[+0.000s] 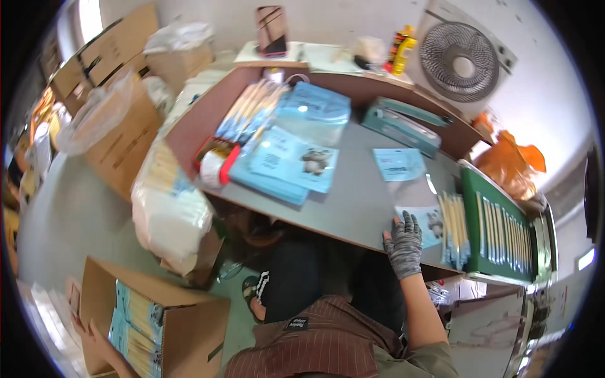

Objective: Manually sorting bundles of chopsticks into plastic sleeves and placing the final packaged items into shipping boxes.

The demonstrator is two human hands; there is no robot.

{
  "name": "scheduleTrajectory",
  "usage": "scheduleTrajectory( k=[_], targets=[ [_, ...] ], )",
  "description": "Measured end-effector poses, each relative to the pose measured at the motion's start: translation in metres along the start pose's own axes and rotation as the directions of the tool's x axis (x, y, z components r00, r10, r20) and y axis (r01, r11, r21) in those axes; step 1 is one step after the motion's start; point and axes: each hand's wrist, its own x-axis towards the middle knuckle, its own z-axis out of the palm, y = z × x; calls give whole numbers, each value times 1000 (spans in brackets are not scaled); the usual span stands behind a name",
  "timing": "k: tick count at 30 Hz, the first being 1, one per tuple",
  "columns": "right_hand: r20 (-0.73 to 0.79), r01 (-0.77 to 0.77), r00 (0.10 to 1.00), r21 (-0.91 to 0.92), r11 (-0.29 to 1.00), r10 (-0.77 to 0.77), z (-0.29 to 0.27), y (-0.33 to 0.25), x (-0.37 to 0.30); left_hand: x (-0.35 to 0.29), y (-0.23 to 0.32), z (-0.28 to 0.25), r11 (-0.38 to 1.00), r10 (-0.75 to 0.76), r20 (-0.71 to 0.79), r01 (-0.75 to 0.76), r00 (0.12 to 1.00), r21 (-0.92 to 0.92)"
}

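My right hand (405, 247), in a grey striped fingerless glove, lies flat with its fingers apart at the table's near edge. It rests on the near part of a blue and clear pouch (430, 222) with a panda picture. Just right of it lies a bundle of thin wooden sticks in blue-ended wrappers (454, 230). Far to the lower left, my bare left hand (94, 340) is at the left side of an open cardboard box (195, 315). Its fingers look spread, holding nothing I can see. Packed blue pouches of sticks (135, 334) fill that box.
A green tray with a row of sticks (504, 233) stands at the right. A teal heat sealer (403, 126) is at the back, near another blue pouch (400, 165). Stacked pouches (293, 164) and a red tape dispenser (217, 169) lie left. A fan (459, 62) stands behind.
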Motion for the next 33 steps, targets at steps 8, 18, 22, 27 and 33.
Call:
scheduleTrajectory(
  k=[8, 18, 22, 27, 33],
  targets=[
    [-56, 72, 997, 349, 934, -56, 23, -14, -12, -264, 309, 328, 710, 681, 711, 80, 174, -700],
    [-489, -351, 757, 257, 900, 435, 1, 170, -190, -327, 318, 490, 563, 393, 918, -774, -56, -289],
    [-466, -303, 832, 77, 950, 302, 0, 185, -162, -330, 318, 522, 594, 388, 921, -757, -25, -270],
    [-123, -373, 825, 616, 694, 552, 4, 197, -125, -293, 310, 534, 632, 186, 977, -750, -100, -197],
    [37, -352, 924, 469, 810, 380, -17, 181, -82, -366, 411, 502, 828, 521, 838, -140, -163, -543]
  ],
)
